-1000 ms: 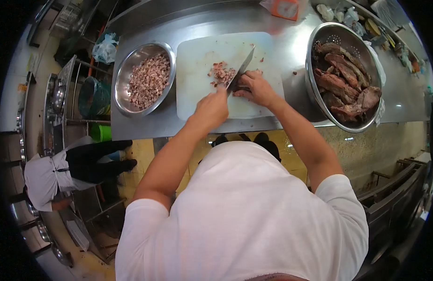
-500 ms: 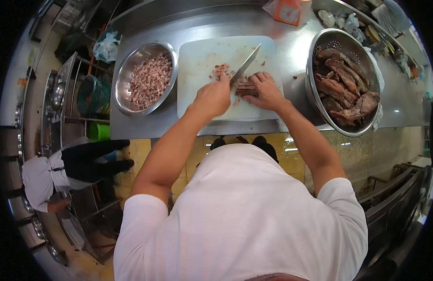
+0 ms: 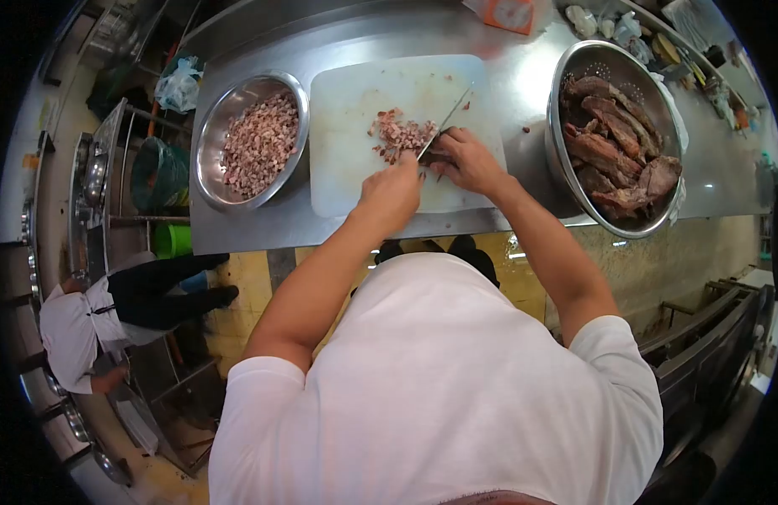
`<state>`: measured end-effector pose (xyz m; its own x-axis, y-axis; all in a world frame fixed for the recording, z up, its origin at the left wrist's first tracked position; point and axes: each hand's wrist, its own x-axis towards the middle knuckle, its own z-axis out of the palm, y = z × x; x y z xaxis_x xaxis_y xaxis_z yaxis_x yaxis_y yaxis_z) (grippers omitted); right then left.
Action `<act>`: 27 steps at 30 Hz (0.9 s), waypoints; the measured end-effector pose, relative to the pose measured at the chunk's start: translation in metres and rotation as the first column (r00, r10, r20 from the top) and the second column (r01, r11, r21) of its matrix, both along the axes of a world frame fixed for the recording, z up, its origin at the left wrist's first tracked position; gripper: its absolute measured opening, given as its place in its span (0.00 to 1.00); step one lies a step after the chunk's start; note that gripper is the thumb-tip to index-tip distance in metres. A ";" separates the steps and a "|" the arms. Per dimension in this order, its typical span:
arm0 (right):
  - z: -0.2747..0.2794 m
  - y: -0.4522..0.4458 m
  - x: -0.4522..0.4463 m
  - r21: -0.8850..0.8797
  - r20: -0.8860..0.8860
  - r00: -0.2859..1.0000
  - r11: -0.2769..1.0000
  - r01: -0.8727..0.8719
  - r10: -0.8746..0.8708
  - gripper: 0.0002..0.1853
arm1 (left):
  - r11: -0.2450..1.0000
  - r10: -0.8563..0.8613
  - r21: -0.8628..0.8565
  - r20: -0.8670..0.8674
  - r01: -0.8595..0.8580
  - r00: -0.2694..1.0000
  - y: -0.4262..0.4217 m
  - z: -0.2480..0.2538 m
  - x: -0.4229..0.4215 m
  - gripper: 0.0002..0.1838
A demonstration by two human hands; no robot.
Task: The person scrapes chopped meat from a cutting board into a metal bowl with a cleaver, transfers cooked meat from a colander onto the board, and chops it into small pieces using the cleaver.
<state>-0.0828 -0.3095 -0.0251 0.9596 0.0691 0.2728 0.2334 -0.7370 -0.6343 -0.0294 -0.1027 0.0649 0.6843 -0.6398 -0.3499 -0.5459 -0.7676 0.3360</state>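
My left hand is closed around the handle of a knife, its thin blade pointing up and to the right. My right hand, fingers curled, presses a piece of dark meat against the white cutting board. The blade stands right beside those fingers, at the meat's left end. Diced meat lies in a small heap on the board, left of the knife. The piece of meat is mostly hidden by my right hand.
Left of the board is a steel bowl of diced meat. A steel colander with long cooked meat pieces stands at right. An orange scale is at the back of the steel table. A co-worker stands at far left.
The knife has turned edge-on and moved slightly right and down against the meat. More diced bits lie on the board, and less of the piece shows. The whole view has shifted a little.
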 end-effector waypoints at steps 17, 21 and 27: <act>-0.017 0.004 -0.010 0.060 0.108 0.986 0.991 0.118 -0.124 0.19 | 0.998 -0.050 0.043 -0.043 0.052 0.998 0.005 0.012 -0.003 0.12; -0.011 0.004 -0.010 0.071 0.086 0.990 0.992 0.103 -0.108 0.19 | 0.987 -0.070 -0.139 0.086 0.081 0.994 -0.010 -0.004 0.011 0.10; -0.023 0.009 -0.012 0.139 0.100 0.980 0.978 0.157 -0.172 0.18 | 0.998 -0.058 -0.037 -0.009 0.058 0.998 0.006 -0.012 0.008 0.11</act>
<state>-0.0949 -0.3009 -0.0481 0.9180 -0.1306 0.3745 0.1900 -0.6841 -0.7042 -0.0213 -0.0963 0.0529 0.6420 -0.6911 -0.3320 -0.5856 -0.7215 0.3695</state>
